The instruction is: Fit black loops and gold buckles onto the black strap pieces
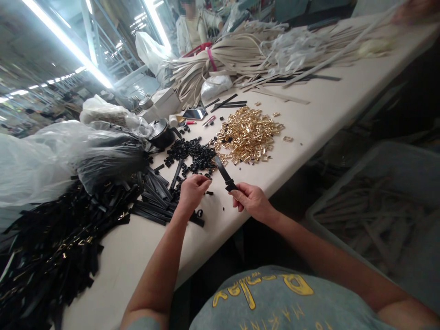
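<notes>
My right hand (pixel 253 200) pinches one end of a short black strap (pixel 222 169) between thumb and fingers. The strap tilts up and away to the left, and a dark band sits across it close to my fingertips. To its left, my left hand (pixel 193 192) is closed in a pinch just above the table; whatever may be between its fingertips is hidden. Beyond that hand lies a heap of small black loops (pixel 192 153). A pile of gold rectangular buckles (pixel 252 135) spreads beyond the strap. Loose black straps (pixel 153 195) lie left of my left hand.
Finished-looking black straps with gold parts (pixel 65 243) heap at the left. A lidded metal pot (pixel 161 133) and a phone (pixel 195 114) stand farther back. Bundled beige strips (pixel 237 48) cover the far side. A bin (pixel 371 220) is below the right edge; a person (pixel 194 30) is opposite.
</notes>
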`<state>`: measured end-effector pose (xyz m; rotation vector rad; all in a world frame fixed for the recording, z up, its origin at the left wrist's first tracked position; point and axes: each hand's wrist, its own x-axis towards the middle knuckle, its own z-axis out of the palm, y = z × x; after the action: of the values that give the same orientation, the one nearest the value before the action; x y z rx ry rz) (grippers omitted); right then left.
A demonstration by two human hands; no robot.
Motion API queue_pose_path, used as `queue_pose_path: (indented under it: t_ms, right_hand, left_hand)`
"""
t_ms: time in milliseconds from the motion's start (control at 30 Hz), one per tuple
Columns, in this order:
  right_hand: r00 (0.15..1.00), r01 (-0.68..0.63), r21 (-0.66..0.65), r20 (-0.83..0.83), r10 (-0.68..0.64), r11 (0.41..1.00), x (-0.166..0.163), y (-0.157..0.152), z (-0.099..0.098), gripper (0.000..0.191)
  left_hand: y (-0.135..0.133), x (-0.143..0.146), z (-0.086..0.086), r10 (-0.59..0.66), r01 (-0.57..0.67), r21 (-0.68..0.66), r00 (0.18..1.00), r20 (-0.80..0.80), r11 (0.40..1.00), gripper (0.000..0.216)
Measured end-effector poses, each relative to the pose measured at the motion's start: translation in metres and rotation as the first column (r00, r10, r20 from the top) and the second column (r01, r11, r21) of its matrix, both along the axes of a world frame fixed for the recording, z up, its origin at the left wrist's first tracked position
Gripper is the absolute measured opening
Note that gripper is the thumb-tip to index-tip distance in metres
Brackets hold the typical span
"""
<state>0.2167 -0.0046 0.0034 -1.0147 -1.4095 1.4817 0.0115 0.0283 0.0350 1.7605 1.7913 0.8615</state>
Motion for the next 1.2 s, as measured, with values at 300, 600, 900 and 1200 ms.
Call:
queue_pose_path:
  t_ms: [300, 600, 900, 1200]
  right_hand:
    - [0.999, -0.024, 0.069, 0.049, 0.02, 0.997, -0.009, 0.001, 0.013, 0.033]
    - [0.991, -0.129, 0.022, 0.044, 0.128, 0.991, -0.006, 0.0, 0.017, 0.03]
    - [0.941, -0.287, 0.069, 0.208, 0.267, 0.956, 0.005, 0.006, 0.02, 0.02]
    - [0.906, -0.36, 0.054, 0.258, 0.335, 0.931, 0.013, 0.01, 0.011, 0.024]
  left_hand:
    - [-0.051, 0.035, -0.008, 0.111, -0.027, -0.119, 0.609, 0.785, 0.992, 0.027]
    - [-0.052, 0.042, -0.01, 0.113, -0.09, -0.074, 0.582, 0.806, 0.993, 0.029]
    - [-0.052, 0.031, -0.006, 0.075, -0.025, -0.084, 0.74, 0.668, 0.996, 0.025]
    - [-0.056, 0.033, -0.013, -0.033, 0.095, -0.069, 0.79, 0.612, 0.993, 0.019]
